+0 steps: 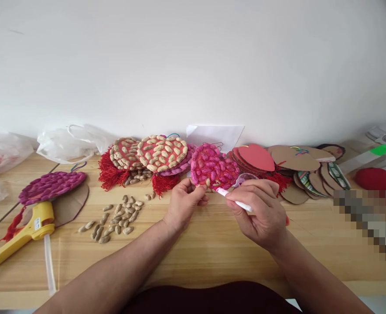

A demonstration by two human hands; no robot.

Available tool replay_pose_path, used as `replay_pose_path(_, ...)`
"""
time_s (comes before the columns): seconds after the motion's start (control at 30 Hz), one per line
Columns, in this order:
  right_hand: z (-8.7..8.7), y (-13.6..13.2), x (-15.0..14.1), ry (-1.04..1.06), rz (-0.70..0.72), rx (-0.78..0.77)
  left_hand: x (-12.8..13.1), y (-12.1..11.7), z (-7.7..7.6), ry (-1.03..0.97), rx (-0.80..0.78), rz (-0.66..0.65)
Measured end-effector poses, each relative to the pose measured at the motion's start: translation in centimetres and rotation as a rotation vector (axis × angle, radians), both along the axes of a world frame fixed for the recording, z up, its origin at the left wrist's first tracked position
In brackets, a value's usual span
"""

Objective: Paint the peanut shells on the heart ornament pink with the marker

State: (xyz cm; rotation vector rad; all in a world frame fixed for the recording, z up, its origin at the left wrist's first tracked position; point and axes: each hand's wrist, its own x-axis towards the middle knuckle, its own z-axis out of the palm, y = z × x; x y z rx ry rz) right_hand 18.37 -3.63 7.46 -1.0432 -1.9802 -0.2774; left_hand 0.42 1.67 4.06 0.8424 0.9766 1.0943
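Fingertips of the left hand [188, 200] pinch the lower edge of a peanut-covered pink heart [209, 168], raised above a wooden table [186, 261], while the thumb and fingers of the right hand [261, 211] close around a slim white tool [243, 205], its pink-stained tip at the heart's lower edge. A tan peanut shows on the heart beside the left thumb. A clear cup [247, 177], smudged pink, is partly hidden behind the right hand. Loose peanuts [126, 214] lie to the left, and farther left a yellow glue gun [38, 222] sits against a purple peanut piece [53, 185] with a red tassel. Behind the hands, tan peanut pieces [162, 152] with red tassels, a white sheet [227, 134], stacked red hearts [256, 157] and cardboard cutouts [294, 158] line the white wall [193, 65]. Plastic bags [65, 144] slump at left; a red bundle [377, 179] rests at far right.
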Motion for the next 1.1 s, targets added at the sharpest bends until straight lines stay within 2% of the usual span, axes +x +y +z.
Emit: replay_pose_path(1.1,0.06,-0.2,0.01,-0.102,-0.014,-0.006,0.05,0.2,0.1,0.032,-0.011,0.043)
